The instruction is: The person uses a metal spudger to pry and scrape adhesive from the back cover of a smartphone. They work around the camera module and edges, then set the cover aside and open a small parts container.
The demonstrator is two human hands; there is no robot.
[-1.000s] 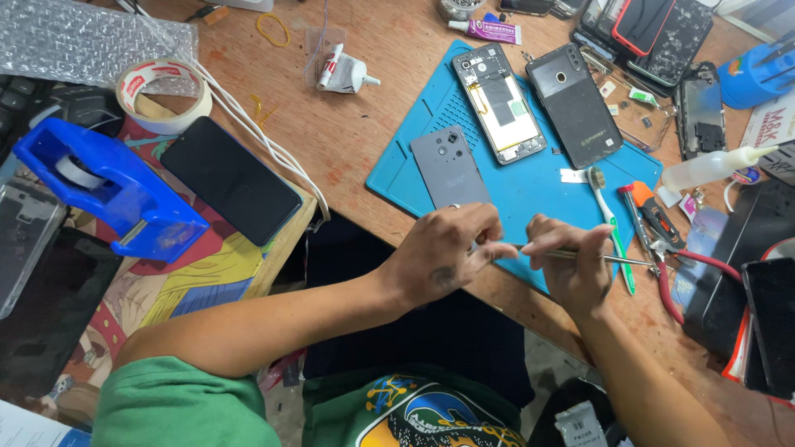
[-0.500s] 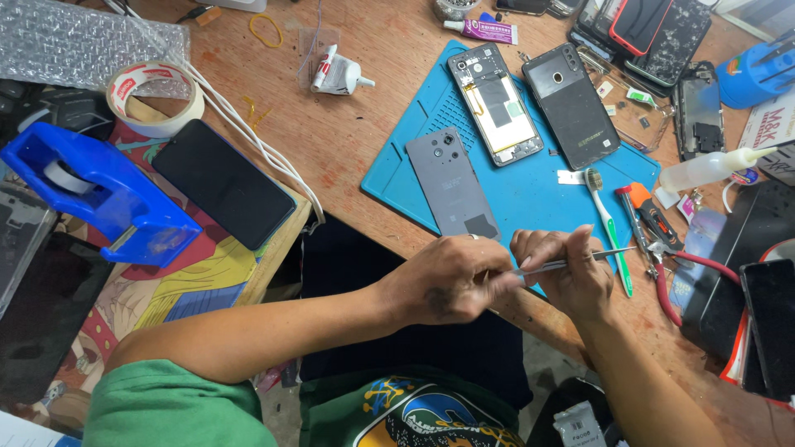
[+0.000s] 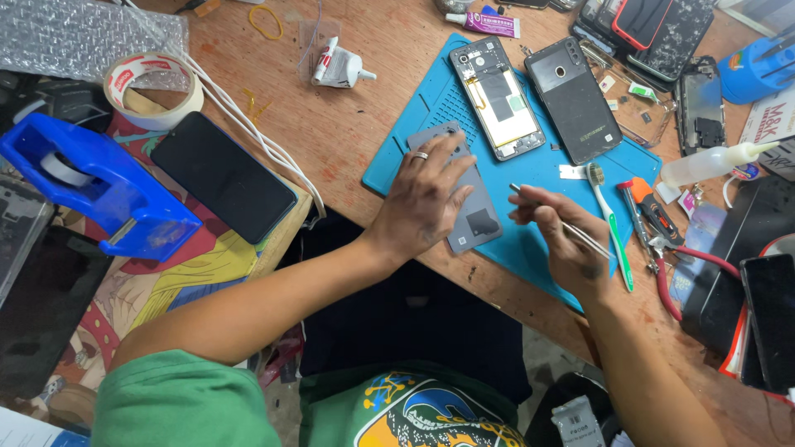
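Note:
My left hand [image 3: 426, 194] lies flat with spread fingers on a grey phone back cover [image 3: 474, 217], which rests on the blue work mat [image 3: 530, 170]. A ring shows on one finger. My right hand [image 3: 563, 236] holds thin metal tweezers [image 3: 546, 211], their tip pointing left toward the cover. Beyond on the mat lie an opened phone frame with exposed parts [image 3: 497, 98] and a black phone [image 3: 573, 99].
A toothbrush [image 3: 611, 223] and red-handled pliers [image 3: 658, 240] lie right of my hand. A black phone [image 3: 222, 175], blue tape dispenser [image 3: 99, 186], tape roll [image 3: 153, 89] and glue tube [image 3: 339, 66] sit left. A squeeze bottle [image 3: 712, 164] and more phones crowd the right side.
My left hand left the tweezers near the table's edge and moved up onto the grey back cover, fingers spread. My right hand rose slightly, still holding the tweezers.

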